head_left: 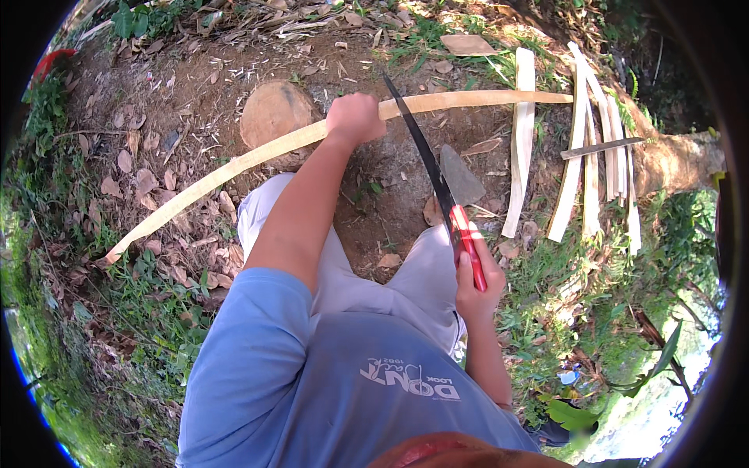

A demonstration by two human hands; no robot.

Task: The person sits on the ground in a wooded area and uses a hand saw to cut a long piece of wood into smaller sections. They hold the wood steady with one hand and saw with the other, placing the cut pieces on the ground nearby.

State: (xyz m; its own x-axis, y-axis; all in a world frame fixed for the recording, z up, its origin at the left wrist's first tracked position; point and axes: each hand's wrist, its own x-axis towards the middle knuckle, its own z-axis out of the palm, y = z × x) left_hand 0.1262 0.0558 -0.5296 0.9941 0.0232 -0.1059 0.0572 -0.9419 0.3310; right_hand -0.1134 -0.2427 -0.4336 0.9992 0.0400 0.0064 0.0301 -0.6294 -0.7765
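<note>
A long, pale wooden strip [257, 156] lies across in front of me, from the lower left to the stacked strips at the right. My left hand [355, 118] is closed around it near its middle, in a fist. My right hand [480, 273] grips the red handle [469, 246] of a handsaw. The saw's dark blade [425, 152] points away and slightly left, crossing the strip just right of my left fist. Whether its teeth touch the wood I cannot tell.
A round cut wood block [275, 115] stands behind the strip. Between my knees and the strips lies a grey, pointed slab [462, 175]. Several pale strips [521, 148] rest at the right, with a long narrow dark piece [601, 148] across them, beside a log [679, 164].
</note>
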